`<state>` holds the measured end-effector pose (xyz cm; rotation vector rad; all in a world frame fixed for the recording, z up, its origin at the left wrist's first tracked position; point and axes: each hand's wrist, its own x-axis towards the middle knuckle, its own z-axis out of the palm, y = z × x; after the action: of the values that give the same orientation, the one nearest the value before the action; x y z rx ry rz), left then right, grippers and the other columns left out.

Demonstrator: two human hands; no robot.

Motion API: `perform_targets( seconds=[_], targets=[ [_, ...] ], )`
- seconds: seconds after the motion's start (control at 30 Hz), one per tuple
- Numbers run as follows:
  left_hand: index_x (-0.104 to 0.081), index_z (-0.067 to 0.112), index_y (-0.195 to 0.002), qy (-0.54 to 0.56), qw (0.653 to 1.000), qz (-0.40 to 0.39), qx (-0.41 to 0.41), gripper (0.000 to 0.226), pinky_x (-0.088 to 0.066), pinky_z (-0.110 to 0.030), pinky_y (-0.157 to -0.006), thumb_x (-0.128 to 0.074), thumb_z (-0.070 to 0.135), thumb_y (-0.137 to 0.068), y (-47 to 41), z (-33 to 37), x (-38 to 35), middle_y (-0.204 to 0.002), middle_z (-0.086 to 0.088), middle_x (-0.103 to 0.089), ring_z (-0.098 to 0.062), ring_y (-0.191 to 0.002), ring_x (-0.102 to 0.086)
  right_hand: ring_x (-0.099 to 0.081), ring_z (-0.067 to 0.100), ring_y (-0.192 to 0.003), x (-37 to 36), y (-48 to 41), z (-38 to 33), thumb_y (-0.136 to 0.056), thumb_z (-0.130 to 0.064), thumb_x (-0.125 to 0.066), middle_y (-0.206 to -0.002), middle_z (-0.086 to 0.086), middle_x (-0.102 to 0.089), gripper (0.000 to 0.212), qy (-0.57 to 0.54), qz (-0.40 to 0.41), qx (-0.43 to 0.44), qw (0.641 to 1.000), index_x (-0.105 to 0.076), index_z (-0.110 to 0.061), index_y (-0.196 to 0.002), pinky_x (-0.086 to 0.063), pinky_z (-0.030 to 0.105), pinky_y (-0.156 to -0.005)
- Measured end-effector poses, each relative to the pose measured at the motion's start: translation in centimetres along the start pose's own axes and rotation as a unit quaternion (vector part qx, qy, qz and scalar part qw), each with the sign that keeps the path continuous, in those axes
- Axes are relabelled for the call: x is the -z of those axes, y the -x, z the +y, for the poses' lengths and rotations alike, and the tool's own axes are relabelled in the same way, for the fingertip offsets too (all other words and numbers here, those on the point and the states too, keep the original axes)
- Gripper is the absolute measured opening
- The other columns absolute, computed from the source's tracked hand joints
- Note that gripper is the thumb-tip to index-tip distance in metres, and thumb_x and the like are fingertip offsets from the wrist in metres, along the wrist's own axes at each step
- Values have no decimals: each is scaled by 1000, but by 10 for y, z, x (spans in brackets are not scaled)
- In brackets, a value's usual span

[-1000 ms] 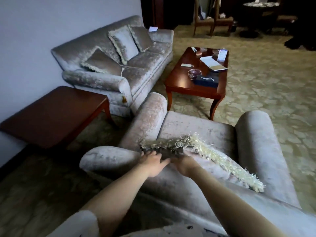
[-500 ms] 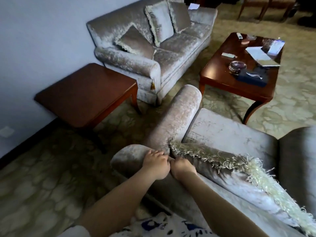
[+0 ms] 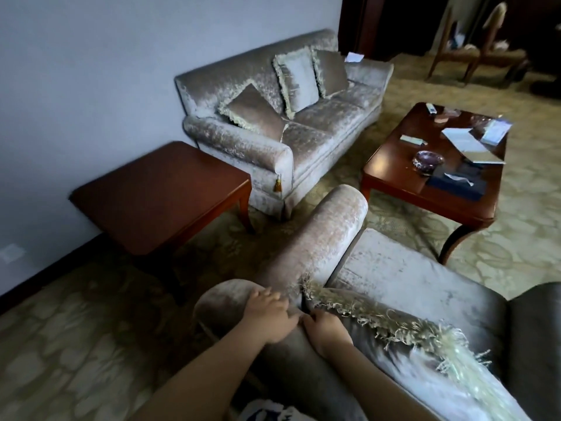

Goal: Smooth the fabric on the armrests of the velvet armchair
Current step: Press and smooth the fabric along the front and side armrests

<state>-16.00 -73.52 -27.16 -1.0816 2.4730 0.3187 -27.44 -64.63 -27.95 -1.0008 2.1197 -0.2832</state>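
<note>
Leaning over the back of the pale grey-beige velvet armchair point(image 3: 394, 268), a person works where its long rounded armrest point(image 3: 321, 238) meets the back roll. The left hand point(image 3: 270, 311) lies flat on the velvet, fingers spread. The right hand point(image 3: 326, 328), just beside it, is curled at the seam by the corner of the fringed velvet cushion point(image 3: 379, 317) propped against the armchair's back; whether it pinches fabric cannot be told. Assessment: smoothing of this armrest is only starting. The next move calls for flat palms drawn along the armrest toward the armchair's front. The opposite armrest point(image 3: 534, 329) is not yet attended to.
</note>
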Motion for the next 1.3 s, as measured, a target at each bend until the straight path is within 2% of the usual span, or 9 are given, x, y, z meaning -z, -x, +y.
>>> perform_targets(
  seconds=[0.17, 0.33, 0.53, 0.67, 0.77, 0.9, 1.0, 1.17, 1.3],
  targets=[
    [-17, 20, -151, 1, 1000, -19, 9, 78, 3, -46, -114, -15, 67, -89, 15, -5, -2, -160, -5, -12, -24, -146, -3, -54, 31, -120, 0, 13, 1, -94, -41, -38, -130, 18, -58, 47, -4, 18, -5, 1000, -55, -10, -126, -43, 35, -95],
    [-16, 23, -151, -8, 999, -32, 16, 76, 2, -45, -116, -14, 67, -90, 23, -10, -1, -160, -4, -10, -23, -146, -3, -52, 31, -123, -6, 36, 15, -94, -40, -40, -134, 18, -56, 47, -37, 41, -15, 998, -51, -19, -135, -42, 32, -94],
    [-19, 24, -150, -23, 1000, -5, 13, 73, 0, -47, -116, -13, 65, -89, 21, -11, -8, -159, -2, -14, -22, -146, -7, -58, 31, -113, -6, 58, 45, -92, -37, -44, -123, 19, -63, 40, -43, 81, -52, 994, -62, -10, -115, -45, 31, -84],
    [-20, 27, -149, -32, 999, 6, 18, 68, -2, -46, -115, -17, 62, -91, 19, -11, -8, -159, 1, -17, -20, -145, -10, -56, 31, -118, -4, 70, 56, -93, -37, -44, -130, 18, -59, 48, -38, 92, -49, 994, -51, -13, -134, -44, 31, -90],
    [-21, 29, -149, -32, 999, 16, 21, 67, -4, -45, -116, -18, 62, -91, 19, -14, -10, -158, 2, -18, -19, -145, -12, -48, 28, -129, -5, 82, 66, -95, -40, -40, -145, 8, -47, 55, -32, 98, -20, 994, -31, -30, -148, -41, 32, -100],
    [-21, 28, -149, -36, 997, 18, 62, 68, -5, -45, -116, -18, 63, -91, 17, -7, -1, -159, 3, -17, -19, -145, -11, -48, 30, -128, -2, 99, 89, -95, -52, -32, -145, 11, -46, 54, 19, 91, -14, 996, -39, -26, -142, -38, 35, -102],
    [-22, 28, -150, -21, 994, 20, 101, 70, 2, -51, -115, -19, 65, -90, 35, 37, -10, -160, 2, -11, -21, -147, -3, -43, 28, -132, -2, 120, 113, -95, -60, -26, -148, 8, -41, 60, 67, 83, -2, 994, -40, -23, -140, -32, 36, -107],
    [-41, 30, -141, 25, 994, 109, 18, 63, 8, -52, -112, -26, 62, -89, 81, 166, -44, -157, 8, -21, -16, -146, -6, -38, 26, -135, 8, 152, 164, -95, -59, -23, -149, 8, -40, 62, 101, 119, 24, 987, -35, -21, -143, -27, 37, -110],
    [-33, 24, -145, 43, 986, 145, 74, 67, 19, -53, -108, -27, 59, -89, 121, 262, -74, -158, 3, -20, -20, -146, -3, -28, 25, -142, 20, 198, 236, -96, -58, -19, -156, 8, -27, 66, 153, 100, 58, 981, -21, -20, -150, -22, 39, -115]
  ],
)
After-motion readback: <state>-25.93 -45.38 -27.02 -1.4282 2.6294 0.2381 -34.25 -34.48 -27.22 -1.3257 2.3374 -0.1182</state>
